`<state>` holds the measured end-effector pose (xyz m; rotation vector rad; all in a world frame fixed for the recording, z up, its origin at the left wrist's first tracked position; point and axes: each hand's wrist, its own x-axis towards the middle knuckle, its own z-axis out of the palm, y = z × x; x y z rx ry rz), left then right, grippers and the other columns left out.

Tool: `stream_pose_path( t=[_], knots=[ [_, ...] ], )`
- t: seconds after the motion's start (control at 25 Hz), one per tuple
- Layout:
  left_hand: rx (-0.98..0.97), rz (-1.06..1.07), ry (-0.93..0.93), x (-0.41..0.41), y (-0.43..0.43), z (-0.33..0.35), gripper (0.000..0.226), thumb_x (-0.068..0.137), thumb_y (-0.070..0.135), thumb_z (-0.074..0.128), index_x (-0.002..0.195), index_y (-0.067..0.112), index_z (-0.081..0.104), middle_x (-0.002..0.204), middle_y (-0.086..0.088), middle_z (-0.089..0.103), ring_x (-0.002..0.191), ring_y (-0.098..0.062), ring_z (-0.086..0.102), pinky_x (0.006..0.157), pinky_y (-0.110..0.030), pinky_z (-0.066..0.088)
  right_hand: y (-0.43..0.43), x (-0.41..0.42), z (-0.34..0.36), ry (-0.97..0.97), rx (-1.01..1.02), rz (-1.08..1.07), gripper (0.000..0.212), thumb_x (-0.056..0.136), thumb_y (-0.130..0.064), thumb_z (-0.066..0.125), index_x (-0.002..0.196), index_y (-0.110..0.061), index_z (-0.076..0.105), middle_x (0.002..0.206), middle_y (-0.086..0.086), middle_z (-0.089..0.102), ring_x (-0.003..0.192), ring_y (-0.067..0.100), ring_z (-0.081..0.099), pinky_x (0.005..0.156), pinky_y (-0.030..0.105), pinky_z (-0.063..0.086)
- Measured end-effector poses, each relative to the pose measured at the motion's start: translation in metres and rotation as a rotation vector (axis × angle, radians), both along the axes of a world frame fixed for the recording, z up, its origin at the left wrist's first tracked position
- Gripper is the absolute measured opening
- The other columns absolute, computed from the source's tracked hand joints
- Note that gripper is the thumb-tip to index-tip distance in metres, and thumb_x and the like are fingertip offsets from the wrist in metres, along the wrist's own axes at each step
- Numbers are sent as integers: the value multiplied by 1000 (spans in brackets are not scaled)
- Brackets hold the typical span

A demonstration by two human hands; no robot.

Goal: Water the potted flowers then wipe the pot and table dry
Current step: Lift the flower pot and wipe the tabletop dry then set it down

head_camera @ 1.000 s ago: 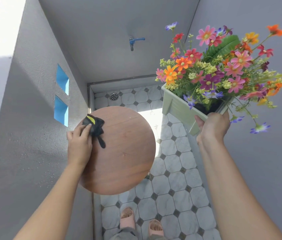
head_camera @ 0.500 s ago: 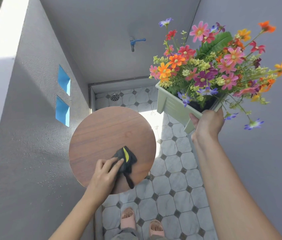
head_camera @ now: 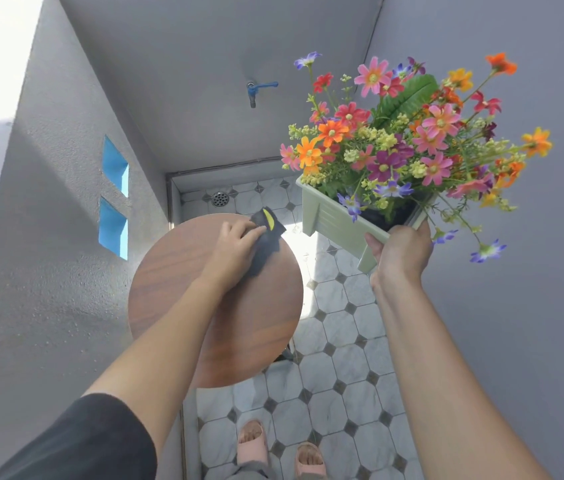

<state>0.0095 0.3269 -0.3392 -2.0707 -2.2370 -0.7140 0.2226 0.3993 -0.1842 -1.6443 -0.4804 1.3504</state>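
Observation:
A round wooden table (head_camera: 176,278) stands below me, left of centre. My left hand (head_camera: 234,249) presses a dark cloth with a yellow mark (head_camera: 266,239) flat against the tabletop near its far right edge. My right hand (head_camera: 400,252) grips the near corner of a pale green rectangular pot (head_camera: 331,218) and holds it in the air to the right of the table. The pot is tilted and filled with colourful flowers (head_camera: 402,133) in pink, orange, red and purple.
Grey walls close in on the left, back and right. A blue tap (head_camera: 256,90) sticks out of the back wall. A floor drain (head_camera: 219,199) sits in the tiled floor (head_camera: 343,341) behind the table. My feet in pink slippers (head_camera: 279,448) are at the bottom.
My left hand has swept the cloth from the table's left edge, across its near part, to the far right edge. The pot stays held up on the right, barely shifted.

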Motion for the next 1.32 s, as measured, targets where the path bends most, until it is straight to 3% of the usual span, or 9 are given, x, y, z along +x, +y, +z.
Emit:
stream_pose_path(
  t=[0.12,0.24,0.44,0.64,0.92,1.0,1.12,1.24,1.32],
  knots=[
    [-3,-269,49,43,-18,-1,33,81,2,69,113,5,64,105,-15,64,76,-31,50,70,-37,49,-2,-2,1,-9,9,11,62,90,3,28,147,-22,26,154,5,23,67,13,61,78,25,56],
    [-39,-377,64,62,-64,-3,33,85,15,65,117,11,59,114,-10,59,86,-27,47,74,-37,49,-3,0,1,8,7,19,63,89,2,28,147,-24,26,155,4,21,89,28,67,63,17,54],
    [-250,-214,144,79,-120,-6,61,76,68,52,116,22,49,144,-8,45,134,-30,40,99,-60,38,-8,-1,-1,9,34,33,64,89,4,29,147,-23,27,153,6,22,114,33,56,50,13,53],
    [-186,-294,94,78,-151,-7,50,89,41,41,136,23,39,134,0,57,124,-21,54,94,-36,49,-27,-5,6,22,52,102,63,89,5,28,147,-22,28,153,7,22,115,30,51,58,18,57],
    [-198,-369,41,71,-226,-6,47,88,19,45,135,23,45,131,1,59,121,-18,56,96,-28,46,-54,-13,11,37,88,220,63,87,4,30,144,-22,35,147,7,32,116,30,47,59,21,58],
    [-253,-323,-187,71,-254,9,54,82,19,53,132,37,48,129,11,60,113,-8,60,94,-17,45,-61,-17,12,37,85,255,63,86,4,32,144,-22,36,147,8,32,117,32,47,59,21,57],
    [-198,208,-805,70,-267,50,57,78,13,58,115,55,55,104,28,67,84,0,64,76,-15,47,-66,-23,15,68,84,314,61,86,6,35,143,-18,38,144,9,33,114,32,47,48,16,55],
    [38,716,-1132,30,-227,80,20,75,25,61,91,36,67,80,6,70,77,-14,61,74,-31,47,-75,-34,18,60,111,470,55,87,7,37,140,-9,38,123,14,47,82,21,57,50,15,54],
    [159,807,-1337,4,-192,99,14,78,22,62,91,20,66,85,-9,66,80,-22,60,72,-34,47,-79,-42,14,40,95,525,57,87,7,37,141,-11,38,131,13,46,67,13,56,73,27,58]
  ],
)
